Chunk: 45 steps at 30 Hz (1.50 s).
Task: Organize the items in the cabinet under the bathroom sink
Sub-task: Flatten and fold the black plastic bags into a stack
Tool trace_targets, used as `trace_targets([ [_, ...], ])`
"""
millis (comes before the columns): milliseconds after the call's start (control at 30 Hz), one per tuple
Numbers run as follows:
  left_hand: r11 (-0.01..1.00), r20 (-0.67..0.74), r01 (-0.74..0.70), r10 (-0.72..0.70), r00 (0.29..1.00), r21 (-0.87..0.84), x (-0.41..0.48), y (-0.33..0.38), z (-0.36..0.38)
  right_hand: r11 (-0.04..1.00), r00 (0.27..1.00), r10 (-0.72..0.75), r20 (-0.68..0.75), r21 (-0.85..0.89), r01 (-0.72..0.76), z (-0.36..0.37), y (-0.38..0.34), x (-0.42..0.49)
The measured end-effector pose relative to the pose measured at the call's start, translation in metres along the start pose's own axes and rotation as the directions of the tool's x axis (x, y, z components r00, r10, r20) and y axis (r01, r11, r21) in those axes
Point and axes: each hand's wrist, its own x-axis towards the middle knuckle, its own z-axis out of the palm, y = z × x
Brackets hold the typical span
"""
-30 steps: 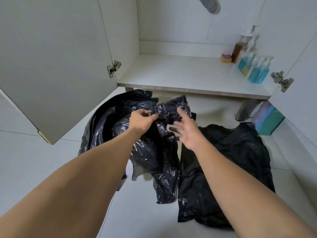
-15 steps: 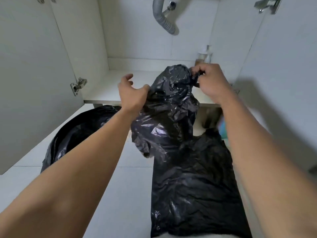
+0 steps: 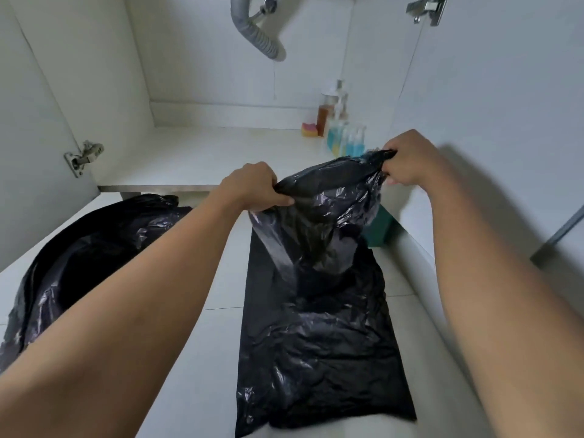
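Note:
A crumpled black plastic bag [image 3: 319,213] hangs in the air in front of the open cabinet. My left hand [image 3: 252,188] grips its left top corner and my right hand [image 3: 407,159] grips its right top corner, stretching the top edge between them. Under it a second black bag [image 3: 319,343] lies flat on the floor tiles. A third black bag [image 3: 79,257] lies spread out on the floor at the left.
The cabinet shelf [image 3: 196,159] holds bottles [image 3: 344,137] and a small pink-and-yellow sponge [image 3: 309,129] at its back right. A grey drain hose [image 3: 256,30] hangs above. A green box [image 3: 379,226] stands on the floor at the right. Both cabinet doors stand open.
My hands have moved apart and lower, pulling the bag's top edge wide. My left hand, open half a second ago, now grips the bag's left corner.

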Motion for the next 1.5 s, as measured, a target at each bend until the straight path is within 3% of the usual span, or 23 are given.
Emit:
trace_targets([
  [100,0.992,0.151,0.092,-0.078,0.985,-0.091,-0.003,-0.001,-0.004,0.959,0.964,0.228,0.134,0.140,-0.247,0.009,0.016,0.003],
  [167,0.946,0.221,0.194,-0.137,0.966,-0.261,-0.005,0.002,-0.007,0.913,0.948,0.271,0.167,0.269,-0.308,0.018,0.019,0.002],
  [200,0.907,0.182,0.216,-0.159,0.970,-0.362,-0.003,0.006,-0.008,0.912,0.963,0.246,0.113,0.309,-0.270,0.021,0.018,0.001],
  [267,0.872,-0.103,0.121,-0.192,0.976,-0.474,0.005,0.016,-0.011,0.938,0.972,0.145,-0.186,0.338,-0.075,0.021,0.013,0.001],
  [300,0.876,-0.328,0.014,-0.195,0.924,-0.481,0.009,0.022,-0.014,0.931,0.921,0.074,-0.382,0.358,0.073,0.020,0.009,-0.002],
  [367,0.863,-0.720,-0.292,-0.114,0.685,-0.414,0.004,0.034,-0.017,0.823,0.636,-0.069,-0.768,0.317,0.472,0.023,0.004,-0.015],
  [400,0.833,-0.815,-0.429,-0.044,0.578,-0.349,-0.003,0.038,-0.012,0.772,0.499,-0.126,-0.858,0.231,0.593,0.031,0.006,-0.024],
  [433,0.814,-0.843,-0.500,0.024,0.537,-0.295,-0.009,0.037,0.003,0.774,0.443,-0.163,-0.882,0.164,0.612,0.044,0.014,-0.033],
  [467,0.827,-0.815,-0.495,0.080,0.574,-0.268,-0.014,0.030,0.026,0.822,0.495,-0.187,-0.848,0.141,0.552,0.061,0.030,-0.041],
  [500,0.872,-0.728,-0.417,0.110,0.677,-0.256,-0.019,0.018,0.057,0.891,0.639,-0.176,-0.749,0.155,0.427,0.081,0.047,-0.052],
  [567,0.970,-0.361,-0.107,0.022,0.932,-0.216,-0.032,-0.012,0.121,0.993,0.911,-0.084,-0.405,0.041,0.110,0.124,0.088,-0.078],
  [633,0.988,0.033,0.091,-0.088,0.996,-0.122,-0.050,-0.038,0.169,0.980,0.993,0.042,-0.109,-0.189,-0.062,0.156,0.121,-0.103],
  [700,0.988,0.261,0.144,-0.125,0.957,-0.054,-0.070,-0.052,0.196,0.922,0.977,0.185,0.108,-0.363,-0.134,0.170,0.138,-0.120],
  [800,0.983,0.377,0.184,-0.173,0.910,0.006,-0.093,-0.060,0.216,0.867,0.858,0.375,0.352,-0.461,-0.190,0.177,0.150,-0.134],
  [867,0.981,0.395,0.193,-0.186,0.900,0.024,-0.102,-0.060,0.219,0.871,0.742,0.492,0.455,-0.272,-0.410,0.178,0.160,-0.138],
  [967,0.986,0.384,0.144,-0.165,0.908,0.084,-0.117,-0.060,0.216,0.739,0.617,0.569,0.544,-0.009,-0.674,0.174,0.164,-0.143],
  [1033,0.987,0.424,0.117,-0.152,0.893,0.107,-0.124,-0.061,0.212,0.686,0.616,0.605,0.505,0.064,-0.725,0.174,0.165,-0.146],
  [1100,0.988,0.577,0.152,-0.134,0.806,0.017,-0.129,-0.061,0.209,0.707,0.686,0.626,0.371,0.103,-0.700,0.175,0.170,-0.148],
  [1200,0.926,0.742,0.359,-0.160,0.651,-0.115,-0.133,-0.054,0.199,0.735,0.712,0.623,0.325,0.069,-0.675,0.178,0.176,-0.154],
  [1267,0.850,0.757,0.490,-0.190,0.625,-0.192,-0.133,-0.048,0.194,0.713,0.681,0.615,0.398,0.088,-0.696,0.176,0.177,-0.159],
  [1367,0.864,0.618,0.434,-0.198,0.760,-0.257,-0.138,-0.040,0.198,0.717,0.699,0.596,0.395,0.130,-0.685,0.173,0.180,-0.161],
  [1433,0.951,0.400,0.282,-0.211,0.892,-0.125,-0.154,-0.035,0.214,0.710,0.713,0.604,0.357,0.164,-0.684,0.174,0.182,-0.161],
  [1500,0.986,0.311,0.147,-0.164,0.936,0.078,-0.183,-0.031,0.238,0.692,0.708,0.609,0.358,0.195,-0.695,0.175,0.181,-0.161],
])
